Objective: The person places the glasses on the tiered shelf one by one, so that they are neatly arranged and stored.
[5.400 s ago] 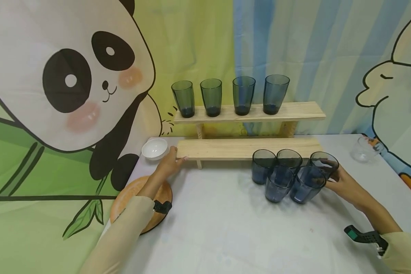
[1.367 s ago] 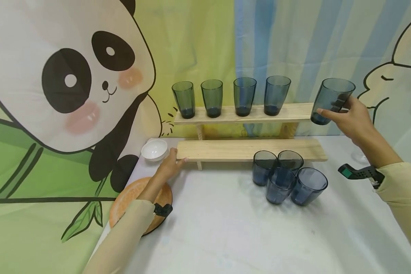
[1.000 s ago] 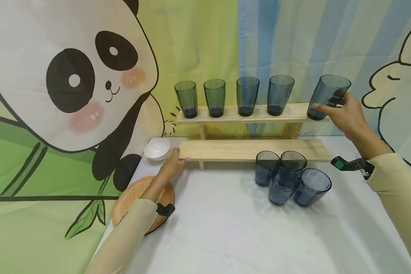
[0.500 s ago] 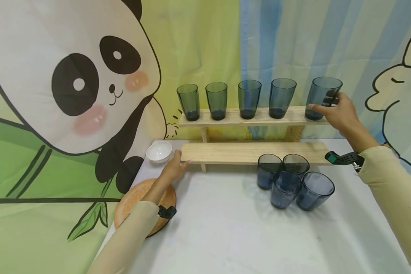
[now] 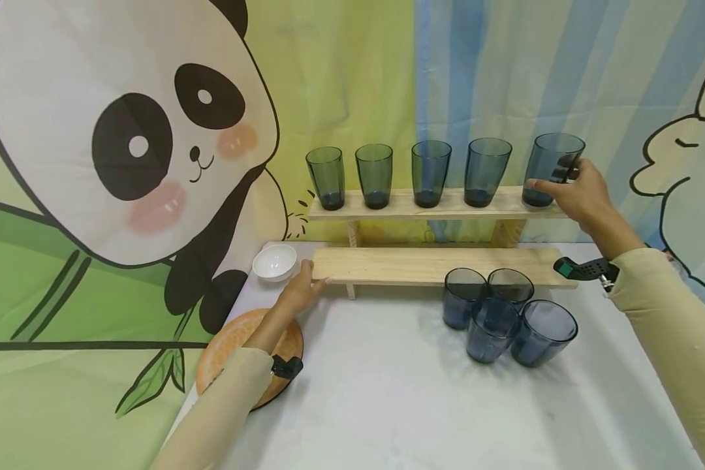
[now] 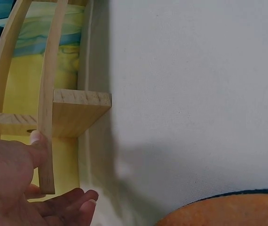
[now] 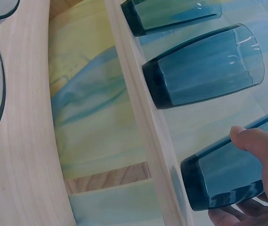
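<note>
My right hand grips a blue-tinted glass at the right end of the upper board of a two-tier wooden shelf. Thumb and fingers wrap round the glass from the right, and its thick base is right at the board. Several matching glasses stand upright in a spaced row to its left. At the lower board's left end my left hand pinches the wood, thumb on one face and fingers about the edge. Several more blue glasses stand clustered before the shelf on the right.
A small white bowl sits left of the shelf, close to my left hand. An orange round plate-like piece lies at the table's left edge, partly under my left forearm. A printed curtain hangs behind the white table.
My right hand has taken a glass from the front cluster, raised it, and moved it left to the upper board's right end. The left hand keeps its grip on the lower board.
</note>
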### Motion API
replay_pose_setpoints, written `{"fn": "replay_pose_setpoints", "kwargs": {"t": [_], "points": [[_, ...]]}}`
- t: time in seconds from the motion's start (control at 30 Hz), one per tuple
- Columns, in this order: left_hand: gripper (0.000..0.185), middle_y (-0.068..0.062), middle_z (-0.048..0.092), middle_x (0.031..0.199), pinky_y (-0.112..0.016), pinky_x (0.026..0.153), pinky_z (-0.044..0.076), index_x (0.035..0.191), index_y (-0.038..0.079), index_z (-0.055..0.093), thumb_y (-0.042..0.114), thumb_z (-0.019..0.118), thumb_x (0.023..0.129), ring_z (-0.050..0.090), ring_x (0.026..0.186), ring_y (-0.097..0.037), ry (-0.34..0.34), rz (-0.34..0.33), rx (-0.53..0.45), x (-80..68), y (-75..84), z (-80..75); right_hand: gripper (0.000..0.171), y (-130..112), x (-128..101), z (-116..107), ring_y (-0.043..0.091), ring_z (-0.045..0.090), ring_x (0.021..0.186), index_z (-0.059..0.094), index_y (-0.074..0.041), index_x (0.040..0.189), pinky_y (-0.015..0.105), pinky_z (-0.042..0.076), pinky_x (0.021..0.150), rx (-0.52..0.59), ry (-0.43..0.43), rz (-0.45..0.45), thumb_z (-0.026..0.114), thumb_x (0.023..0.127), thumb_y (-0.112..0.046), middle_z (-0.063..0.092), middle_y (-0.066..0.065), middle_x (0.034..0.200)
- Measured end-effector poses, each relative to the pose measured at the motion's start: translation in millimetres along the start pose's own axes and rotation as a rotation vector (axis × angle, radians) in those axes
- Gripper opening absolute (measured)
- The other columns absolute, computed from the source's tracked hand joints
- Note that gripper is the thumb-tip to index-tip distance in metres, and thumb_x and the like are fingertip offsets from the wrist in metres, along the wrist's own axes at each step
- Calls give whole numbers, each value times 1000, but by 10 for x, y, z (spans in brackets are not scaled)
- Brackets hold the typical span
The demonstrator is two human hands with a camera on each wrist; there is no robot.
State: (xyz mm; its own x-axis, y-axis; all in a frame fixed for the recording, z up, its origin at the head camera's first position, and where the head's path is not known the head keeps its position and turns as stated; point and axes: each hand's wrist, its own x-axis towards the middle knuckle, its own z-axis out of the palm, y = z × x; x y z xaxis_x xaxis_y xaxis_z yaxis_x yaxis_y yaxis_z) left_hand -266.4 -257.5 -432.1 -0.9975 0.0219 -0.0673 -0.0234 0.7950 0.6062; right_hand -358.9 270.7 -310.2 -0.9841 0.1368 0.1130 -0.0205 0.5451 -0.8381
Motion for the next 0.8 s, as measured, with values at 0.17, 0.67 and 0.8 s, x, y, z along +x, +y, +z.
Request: {"fn": "replay_pose_setpoints", "kwargs": {"t": [0.17,0.67,0.8], "points": [[60,-36,43,142,-59,99,40,143,4,28,38,56,103,50,124,-49,6,2,-1,-27,12,0,102,-14,9,12,44,24,142,15,-5,158,60,27,109,3,1,7,68,88,-58,19,24,159],[61,-36,45,141,-58,95,43,144,4,27,39,56,103,52,121,-48,-12,-6,7,-54,19,46,103,113,-41,60,44,27,140,16,-6,158,60,31,107,-3,2,23,67,87,-61,21,25,158],[62,-35,45,141,-57,93,44,145,4,26,40,55,103,54,119,-47,-8,1,18,-43,42,44,104,124,-40,41,44,28,140,15,-7,159,59,31,107,-13,16,27,67,87,-62,22,25,158]]}}
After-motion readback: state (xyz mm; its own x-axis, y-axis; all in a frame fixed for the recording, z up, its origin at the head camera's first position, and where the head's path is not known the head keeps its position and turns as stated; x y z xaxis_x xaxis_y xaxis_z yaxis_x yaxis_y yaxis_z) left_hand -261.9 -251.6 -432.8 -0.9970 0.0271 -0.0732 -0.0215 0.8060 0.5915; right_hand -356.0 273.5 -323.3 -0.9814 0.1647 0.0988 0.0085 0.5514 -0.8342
